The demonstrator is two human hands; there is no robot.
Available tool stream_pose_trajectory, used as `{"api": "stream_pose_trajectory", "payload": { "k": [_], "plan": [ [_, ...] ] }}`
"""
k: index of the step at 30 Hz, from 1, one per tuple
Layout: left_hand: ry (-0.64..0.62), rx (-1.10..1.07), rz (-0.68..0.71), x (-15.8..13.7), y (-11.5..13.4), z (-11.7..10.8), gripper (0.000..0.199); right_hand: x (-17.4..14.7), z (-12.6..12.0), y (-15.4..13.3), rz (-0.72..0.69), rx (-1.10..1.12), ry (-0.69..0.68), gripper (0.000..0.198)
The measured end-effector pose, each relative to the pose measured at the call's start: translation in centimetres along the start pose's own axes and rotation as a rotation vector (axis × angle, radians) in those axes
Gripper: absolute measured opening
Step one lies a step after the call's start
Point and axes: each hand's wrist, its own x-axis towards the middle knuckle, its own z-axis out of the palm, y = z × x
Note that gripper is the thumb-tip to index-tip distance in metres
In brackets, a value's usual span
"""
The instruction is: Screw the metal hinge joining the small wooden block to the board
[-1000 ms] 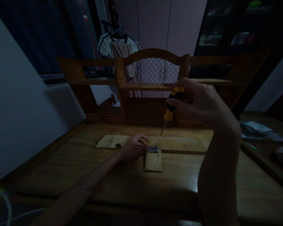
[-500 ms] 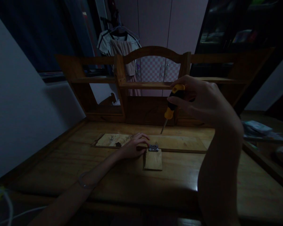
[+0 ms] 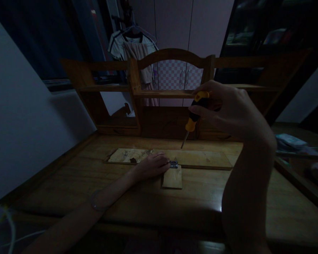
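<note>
My right hand (image 3: pixel 222 106) is closed round the yellow and black handle of a screwdriver (image 3: pixel 191 123). Its shaft points down and a little left, the tip in the air above a long wooden board (image 3: pixel 201 158). My left hand (image 3: pixel 153 165) lies palm down on that board, fingers stretched out, and covers the left end of a small metal hinge (image 3: pixel 174 164). The hinge spans the near edge of the long board and a small square wooden piece (image 3: pixel 172 178) in front of it. The left thumb is hard to make out in the dim light.
Everything rests on a wooden desk (image 3: pixel 137 208) with a shelf unit (image 3: pixel 164 94) along its back. A wall (image 3: pixel 23 116) bounds the left side. Packets (image 3: pixel 291 141) lie off the right edge. White cables (image 3: pixel 12 229) hang at the lower left.
My left hand has shifted slightly right, its fingers now over the left part of the hinge, which showed fully before. My right hand and the screwdriver stay almost in place.
</note>
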Motion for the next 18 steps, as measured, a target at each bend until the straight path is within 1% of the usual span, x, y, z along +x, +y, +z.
{"api": "stream_pose_trajectory", "payload": {
  "k": [2,6,11,18],
  "plan": [
    [-0.016,0.016,0.057,0.1,0.2,-0.2,0.021,0.0,0.0,0.1,0.006,0.017,-0.003,0.032],
    [-0.02,0.026,0.06,0.4,0.5,-0.4,0.019,0.0,0.0,0.0,0.01,-0.005,0.001,0.031],
    [-0.029,0.025,0.023,0.3,0.9,0.0,0.017,0.1,0.1,-0.3,0.001,-0.021,-0.006,0.031],
    [0.006,0.044,-0.028,0.2,1.3,0.4,0.015,0.1,0.2,-0.3,0.017,0.016,-0.03,0.034]
  ]
}}
